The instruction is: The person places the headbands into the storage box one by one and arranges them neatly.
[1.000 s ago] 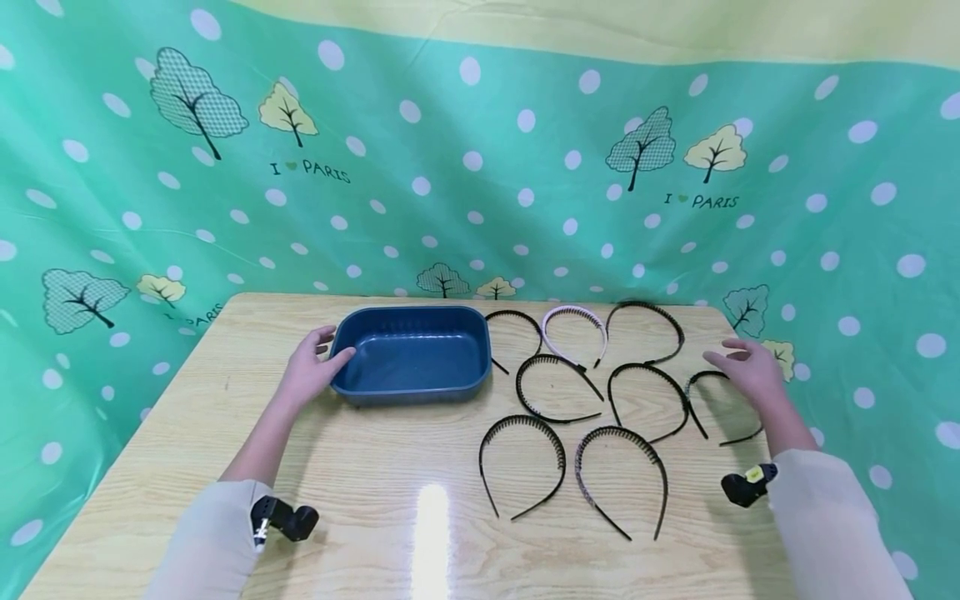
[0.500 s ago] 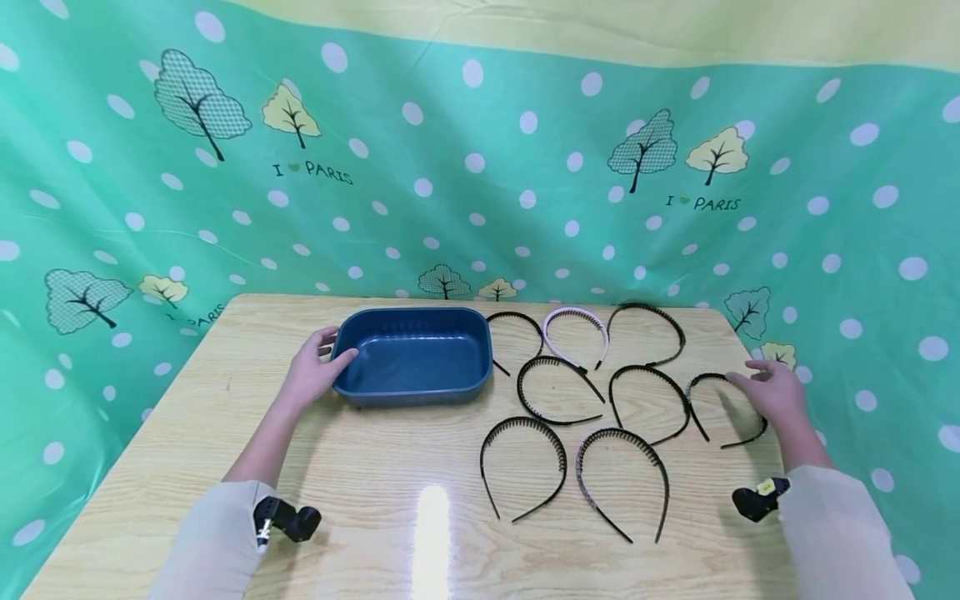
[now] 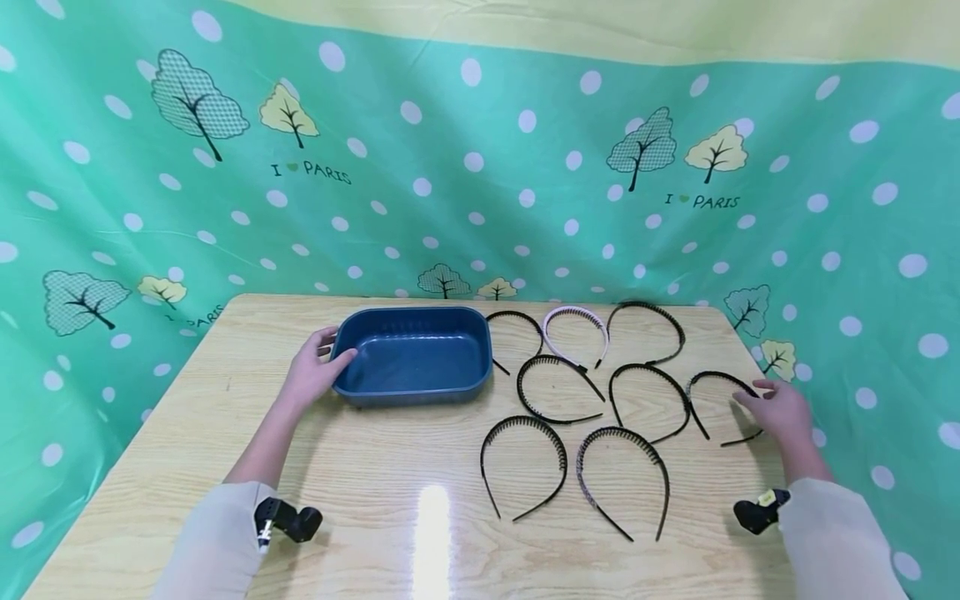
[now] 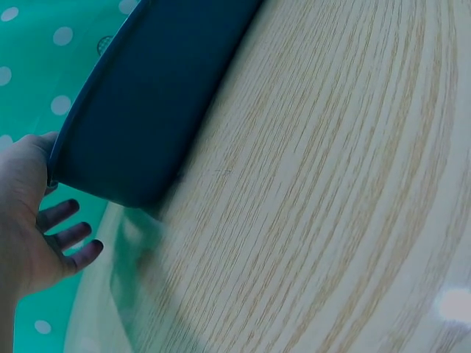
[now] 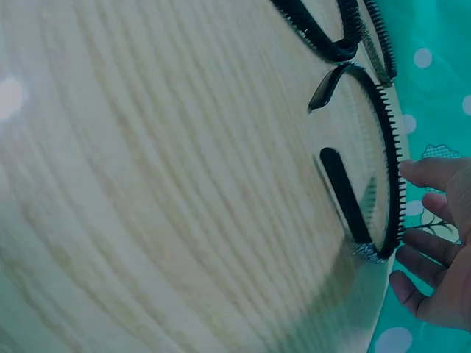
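Observation:
My left hand (image 3: pixel 309 371) is at the left end of a dark blue plastic basin (image 3: pixel 412 398), thumb over the rim and fingers outside the end wall. The left wrist view shows that hand (image 4: pixel 33 220) beside the basin's wall (image 4: pixel 140 110), some fingers spread off it. At the far right my right hand (image 3: pixel 780 412) reaches to a black toothed headband (image 3: pixel 697 408) lying on the table. In the right wrist view the fingertips of that hand (image 5: pixel 441 243) are right at the toothed band (image 5: pixel 394 147), fingers apart and not wrapped round it. Silvery decoration marks this headband's side.
Several more black headbands lie between basin and right hand, among them one in front (image 3: pixel 525 419) and one with a patterned side (image 3: pixel 622 431). A lilac headband (image 3: pixel 551 337) lies at the back. Behind the wooden table (image 3: pixel 360 517) hangs a green dotted curtain (image 3: pixel 480 167).
My right hand has moved right, then lower, down to the rightmost headband. The left hand and the basin have stayed where they were.

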{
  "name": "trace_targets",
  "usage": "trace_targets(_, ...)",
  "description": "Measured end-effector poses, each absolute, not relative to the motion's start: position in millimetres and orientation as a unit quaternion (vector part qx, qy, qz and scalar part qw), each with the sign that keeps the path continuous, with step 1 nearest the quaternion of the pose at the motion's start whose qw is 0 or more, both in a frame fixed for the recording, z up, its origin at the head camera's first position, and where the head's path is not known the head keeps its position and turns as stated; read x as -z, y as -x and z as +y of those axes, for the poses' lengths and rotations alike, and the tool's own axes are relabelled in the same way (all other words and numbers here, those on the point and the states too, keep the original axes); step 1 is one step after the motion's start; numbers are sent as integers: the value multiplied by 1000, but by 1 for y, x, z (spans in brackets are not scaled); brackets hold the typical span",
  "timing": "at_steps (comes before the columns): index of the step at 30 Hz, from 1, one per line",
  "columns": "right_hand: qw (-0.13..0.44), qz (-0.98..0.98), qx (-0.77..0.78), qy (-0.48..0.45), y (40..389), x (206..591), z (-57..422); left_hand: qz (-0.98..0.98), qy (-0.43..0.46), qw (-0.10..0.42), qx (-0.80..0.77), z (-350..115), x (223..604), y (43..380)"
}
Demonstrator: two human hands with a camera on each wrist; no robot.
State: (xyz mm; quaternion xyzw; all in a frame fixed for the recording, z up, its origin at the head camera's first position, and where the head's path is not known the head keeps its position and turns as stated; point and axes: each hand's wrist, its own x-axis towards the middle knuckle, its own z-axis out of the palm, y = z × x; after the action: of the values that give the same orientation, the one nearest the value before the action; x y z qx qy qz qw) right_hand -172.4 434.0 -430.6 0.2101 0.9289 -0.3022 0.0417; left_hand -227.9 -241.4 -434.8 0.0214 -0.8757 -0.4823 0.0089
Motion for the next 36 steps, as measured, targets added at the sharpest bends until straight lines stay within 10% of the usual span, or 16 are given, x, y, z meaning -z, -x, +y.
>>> trace_targets(36, -24, 876, 339, -343, 161, 451, 432, -868, -29, 14, 495, -241, 440, 230)
